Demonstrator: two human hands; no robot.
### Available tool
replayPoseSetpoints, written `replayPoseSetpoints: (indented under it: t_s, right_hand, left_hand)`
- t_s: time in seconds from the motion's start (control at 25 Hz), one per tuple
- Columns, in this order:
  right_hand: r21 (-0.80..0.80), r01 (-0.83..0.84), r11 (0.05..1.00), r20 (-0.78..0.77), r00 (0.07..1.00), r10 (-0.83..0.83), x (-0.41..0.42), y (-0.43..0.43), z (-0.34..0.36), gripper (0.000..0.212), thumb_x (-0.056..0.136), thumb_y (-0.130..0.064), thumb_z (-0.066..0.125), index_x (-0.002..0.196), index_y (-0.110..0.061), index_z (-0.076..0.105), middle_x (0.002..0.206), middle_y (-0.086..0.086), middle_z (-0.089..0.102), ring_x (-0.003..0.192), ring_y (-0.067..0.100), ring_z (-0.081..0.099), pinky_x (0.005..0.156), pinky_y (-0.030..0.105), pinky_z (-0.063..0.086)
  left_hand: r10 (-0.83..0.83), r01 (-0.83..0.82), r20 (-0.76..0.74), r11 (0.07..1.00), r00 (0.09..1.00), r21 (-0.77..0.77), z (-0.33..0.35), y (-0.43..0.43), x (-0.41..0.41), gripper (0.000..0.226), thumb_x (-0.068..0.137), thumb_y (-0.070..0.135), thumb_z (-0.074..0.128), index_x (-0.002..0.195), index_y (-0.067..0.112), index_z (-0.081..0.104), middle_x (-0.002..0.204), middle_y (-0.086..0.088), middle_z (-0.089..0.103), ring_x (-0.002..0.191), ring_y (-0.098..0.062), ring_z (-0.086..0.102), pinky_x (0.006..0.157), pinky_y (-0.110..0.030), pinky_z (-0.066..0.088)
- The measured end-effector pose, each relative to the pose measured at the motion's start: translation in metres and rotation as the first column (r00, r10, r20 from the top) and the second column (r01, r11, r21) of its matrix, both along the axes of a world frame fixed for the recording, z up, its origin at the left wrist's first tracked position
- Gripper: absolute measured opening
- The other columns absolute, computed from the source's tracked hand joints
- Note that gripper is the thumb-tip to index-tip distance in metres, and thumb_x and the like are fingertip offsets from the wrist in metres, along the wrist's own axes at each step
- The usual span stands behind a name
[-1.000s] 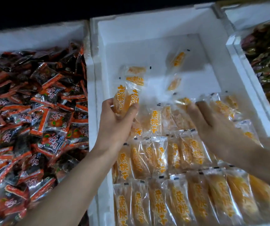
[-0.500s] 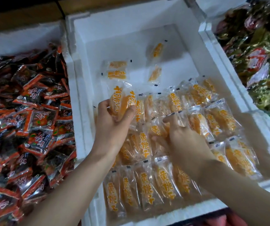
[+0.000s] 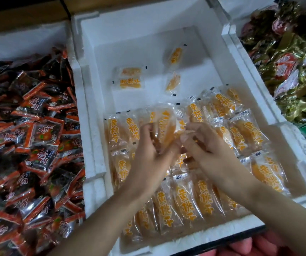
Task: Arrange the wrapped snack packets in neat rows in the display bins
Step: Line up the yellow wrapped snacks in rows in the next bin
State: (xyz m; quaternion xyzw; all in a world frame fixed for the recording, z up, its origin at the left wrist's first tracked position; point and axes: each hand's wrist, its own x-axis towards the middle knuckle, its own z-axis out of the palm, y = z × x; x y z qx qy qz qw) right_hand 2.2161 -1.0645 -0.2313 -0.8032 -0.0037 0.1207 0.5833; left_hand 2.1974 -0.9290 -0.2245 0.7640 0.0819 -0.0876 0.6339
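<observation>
Mid-row placement, I judge; left hand (image 3: 148, 154) grips a few packets (image 3: 165, 126) over the bin's (image 3: 167, 19) back row; right hand (image 3: 209, 154) pinches one; next, lay it flush beside its neighbours.

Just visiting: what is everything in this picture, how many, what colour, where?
middle bin: one, white foam, centre.
rowed packets: many, clear with orange print, near half of middle bin.
loose packets: about four, orange, on its bare far floor.
dark packets: heap, red and black, left bin.
foil packets: heap, gold, green and red, right bin.
held packets: a few, orange, between the hands.
left hand: one, grips the held packets.
right hand: one, seems to pinch one of them.
</observation>
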Motion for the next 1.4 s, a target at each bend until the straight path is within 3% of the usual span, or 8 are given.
replayPoseSetpoints:
  t_s: [0.08,0.2,0.4,0.52,0.72,0.88,1.16,1.4]
  right_hand:
    - [0.131,0.034,0.991,-0.128,0.992,-0.017,-0.002,-0.006,0.009,0.011,0.088,-0.029,0.058,0.098,-0.028,0.055,0.073,-0.011,0.063,0.067,0.010,0.065,0.067,0.035,0.056]
    - [0.191,0.124,0.974,-0.153,0.984,-0.095,0.012,-0.033,0.018,0.007,0.090,-0.019,0.058,0.097,-0.018,0.060,0.066,-0.004,0.055,0.064,0.015,0.062,0.064,0.026,0.055]
    - [-0.408,0.072,0.910,0.099,0.994,-0.034,0.039,-0.069,-0.002,0.026,0.090,-0.028,0.058,0.114,-0.018,0.052,0.083,-0.006,0.063,0.077,0.017,0.063,0.067,0.032,0.047]
    - [-0.604,-0.028,0.796,0.149,0.978,0.148,0.038,-0.067,-0.008,0.035,0.087,-0.029,0.063,0.116,-0.012,0.054,0.095,0.003,0.068,0.091,0.023,0.062,0.075,0.029,0.045]
    - [-0.594,-0.043,0.803,0.183,0.965,0.187,0.036,-0.069,-0.009,0.027,0.091,-0.025,0.059,0.114,-0.011,0.053,0.105,0.002,0.066,0.086,0.025,0.062,0.074,0.035,0.046]
    - [-0.709,-0.004,0.705,0.228,0.945,0.234,0.034,-0.068,-0.015,0.019,0.094,-0.027,0.055,0.110,-0.019,0.054,0.113,-0.002,0.055,0.091,0.023,0.061,0.069,0.033,0.044]
    - [-0.803,-0.110,0.586,0.099,0.945,0.313,0.024,-0.062,-0.013,0.060,0.083,-0.039,0.067,0.130,-0.021,0.033,0.125,0.000,0.053,0.117,0.022,0.050,0.087,0.028,0.038]
    - [-0.605,-0.067,0.794,0.117,0.978,0.172,0.038,-0.062,-0.008,0.053,0.083,-0.032,0.068,0.125,-0.020,0.039,0.091,-0.006,0.061,0.077,0.017,0.061,0.066,0.029,0.045]
  left_hand:
    - [-0.098,0.094,-0.031,0.990,0.995,-0.104,0.004,-0.012,-0.004,0.026,0.091,0.015,0.061,0.110,0.023,0.045,0.074,0.026,0.059,0.074,0.010,0.061,0.061,-0.008,0.046]
    - [-0.031,0.025,-0.043,0.992,0.999,-0.121,-0.002,-0.019,0.000,0.020,0.088,0.037,0.062,0.103,0.026,0.052,0.080,0.014,0.062,0.082,-0.003,0.064,0.077,-0.026,0.054]
    - [0.072,-0.073,-0.031,0.996,0.997,-0.055,-0.011,-0.018,0.011,0.010,0.093,0.025,0.055,0.102,0.019,0.055,0.099,-0.013,0.065,0.068,-0.008,0.067,0.069,-0.023,0.056]
    - [0.101,-0.102,-0.028,0.994,0.995,-0.040,-0.017,-0.015,0.014,0.024,0.086,0.040,0.064,0.104,0.024,0.059,0.104,-0.012,0.065,0.085,-0.020,0.069,0.082,-0.041,0.057]
    - [0.153,-0.155,-0.046,0.987,0.987,-0.048,-0.021,-0.017,0.015,0.034,0.071,0.040,0.064,0.100,0.024,0.063,0.085,0.001,0.071,0.079,-0.016,0.069,0.089,-0.044,0.054]
    - [0.109,-0.124,-0.119,0.984,0.987,-0.124,-0.029,-0.017,0.013,0.027,0.080,0.016,0.071,0.100,0.001,0.061,0.094,-0.020,0.068,0.093,-0.032,0.068,0.095,-0.049,0.051]
    - [0.075,-0.079,-0.079,0.996,0.994,-0.044,-0.027,-0.013,0.014,0.023,0.077,0.022,0.076,0.098,0.019,0.066,0.094,-0.013,0.071,0.093,-0.029,0.067,0.090,-0.040,0.052]
    - [0.116,-0.116,0.059,0.993,0.991,-0.015,-0.004,-0.004,0.026,0.039,0.061,0.042,0.069,0.097,0.026,0.068,0.084,0.012,0.072,0.075,-0.002,0.067,0.078,-0.024,0.050]
